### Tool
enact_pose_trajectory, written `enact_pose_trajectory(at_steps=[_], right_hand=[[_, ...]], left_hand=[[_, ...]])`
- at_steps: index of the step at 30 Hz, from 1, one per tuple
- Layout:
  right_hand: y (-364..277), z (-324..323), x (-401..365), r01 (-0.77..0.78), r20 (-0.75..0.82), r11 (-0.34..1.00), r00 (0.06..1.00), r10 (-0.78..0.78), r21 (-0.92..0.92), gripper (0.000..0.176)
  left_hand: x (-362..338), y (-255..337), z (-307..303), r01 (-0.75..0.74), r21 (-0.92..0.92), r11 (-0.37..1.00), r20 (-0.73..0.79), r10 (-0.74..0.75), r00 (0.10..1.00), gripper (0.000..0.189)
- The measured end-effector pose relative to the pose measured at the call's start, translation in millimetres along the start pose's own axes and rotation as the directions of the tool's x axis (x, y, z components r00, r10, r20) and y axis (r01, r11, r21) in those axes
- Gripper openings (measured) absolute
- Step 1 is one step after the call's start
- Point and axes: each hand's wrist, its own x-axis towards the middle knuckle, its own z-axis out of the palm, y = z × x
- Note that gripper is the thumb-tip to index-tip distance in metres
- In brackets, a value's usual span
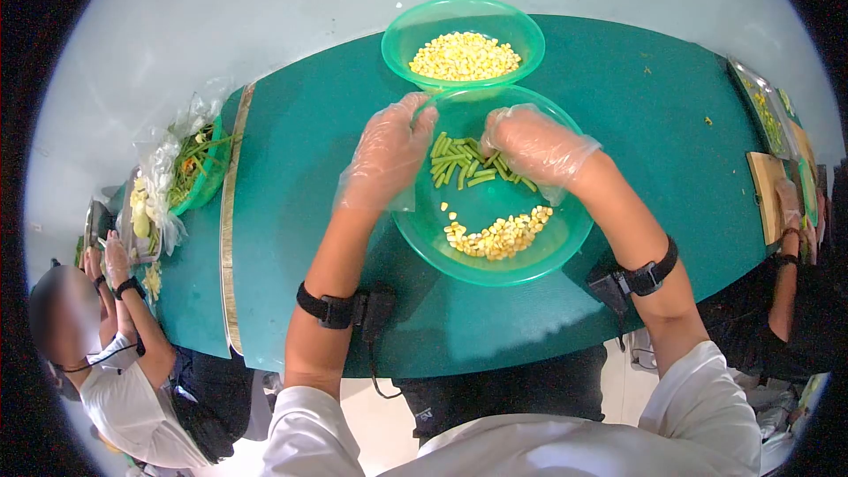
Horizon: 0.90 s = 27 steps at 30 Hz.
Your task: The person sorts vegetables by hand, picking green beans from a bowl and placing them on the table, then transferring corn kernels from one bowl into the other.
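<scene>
A green plastic bowl (pixel 433 256) stands in front of me on the table. Cut green beans (pixel 464 159) lie in its upper part, and loose corn kernels (pixel 499 238) form a curved band lower down. My left hand (pixel 393 146), in a clear plastic glove, is closed at the bowl's upper left rim, its thumb on the inner side. Inside the bowl, my gloved right hand (pixel 530 146) has its fingers curled together against the green beans; whatever is between the fingertips is hidden. A second green bowl (pixel 397 44) full of corn kernels sits just behind the first.
The green table (pixel 327 124) has a seam at left. Beyond it are a green basket (pixel 210 177) of vegetable trimmings, plastic bags (pixel 159 172) and another person's gloved hands (pixel 115 261). At right, a co-worker's hand (pixel 786 199) is by a wooden cutting board (pixel 764 190) and a tray (pixel 760 110).
</scene>
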Motion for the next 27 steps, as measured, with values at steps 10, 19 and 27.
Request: enact_pose_trajectory(at_steps=[10,19,27], right_hand=[[4.1,3.4,2.3,-0.084,-0.055,0.996,0.995,0.082,-0.030,0.017],[3.2,4.8,1.0,-0.080,-0.008,0.996,0.997,0.079,-0.043,0.012],[3.6,5.1,0.5,-0.104,0.046,0.994,0.993,0.105,-0.034,0.014]], left_hand=[[0.7,1.4,-1.1,-0.005,-0.011,1.000,0.009,0.005,1.000,0.037],[-0.3,3.1,-1.5,-0.008,0.023,1.000,-0.001,0.008,1.000,0.037],[1.4,-0.4,0.2,0.020,0.007,1.000,0.026,-0.020,0.999,0.037]])
